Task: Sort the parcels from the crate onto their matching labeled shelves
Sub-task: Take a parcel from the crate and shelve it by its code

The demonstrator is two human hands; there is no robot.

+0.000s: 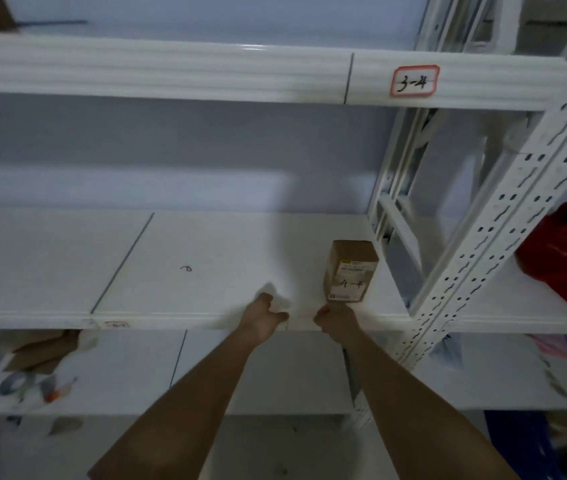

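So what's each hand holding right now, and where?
Both the left hand and right hand grip a white parcel by its near edge, on the shelf.

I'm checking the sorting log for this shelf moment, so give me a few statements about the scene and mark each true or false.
1. The brown parcel stands upright on the shelf. True.
2. The parcel is marked 2-1. False: it reads 4-4.
3. The red-bordered label on the beam above reads 3-4. True.
4. The right hand holds the parcel aloft. False: the parcel rests on the shelf, the hand at the edge just below it.
5. The left hand grips a white flat item. True.
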